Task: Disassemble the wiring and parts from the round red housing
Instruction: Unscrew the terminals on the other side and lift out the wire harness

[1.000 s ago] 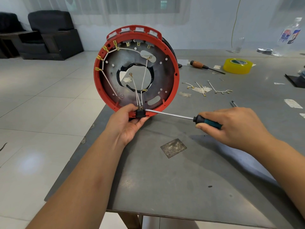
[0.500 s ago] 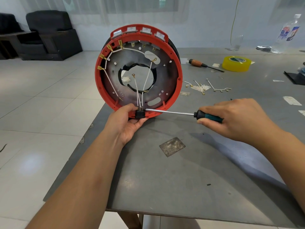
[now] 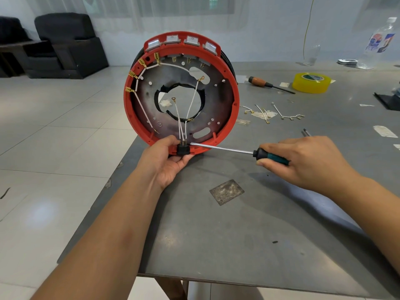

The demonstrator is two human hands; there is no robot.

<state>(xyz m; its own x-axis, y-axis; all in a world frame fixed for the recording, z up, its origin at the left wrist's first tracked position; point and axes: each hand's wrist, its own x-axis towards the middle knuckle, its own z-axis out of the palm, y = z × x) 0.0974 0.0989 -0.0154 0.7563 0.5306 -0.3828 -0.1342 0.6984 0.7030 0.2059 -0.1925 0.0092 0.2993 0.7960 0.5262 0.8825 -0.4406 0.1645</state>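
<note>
Nearest to me, my two bare forearms reach out over the grey metal table (image 3: 227,239), which carries a dull square patch (image 3: 226,192) between them. My left hand (image 3: 165,161) cups the bottom edge of the round red housing (image 3: 234,98), fingers curled under a small black part (image 3: 183,149) set in the rim, thumb pressed on the rim just beside it. My right hand (image 3: 307,160) is clenched around the black-and-teal handle of a screwdriver (image 3: 242,151); its bright shaft runs leftward and the tip meets the black part at the housing's lower edge.

The housing stands upright on its rim near the table's left edge, open face toward me. Inside I see a dark metal plate with a ragged central hole, and white wires (image 3: 190,105) rising from the black part to ring terminals near the middle. More white wire runs along the upper left of the rim to brass spade terminals (image 3: 141,62). Four pale tabs sit across the top.

Beyond my right hand, loose wire pieces (image 3: 281,113) with brass ends lie on the table. Farther back lie a wooden-handled screwdriver (image 3: 268,84) and a yellow tape roll (image 3: 311,82), well apart from the housing. A clear plastic bottle (image 3: 377,44) stands at the far right, and a black armchair (image 3: 67,44) sits on the tiled floor at far left.
</note>
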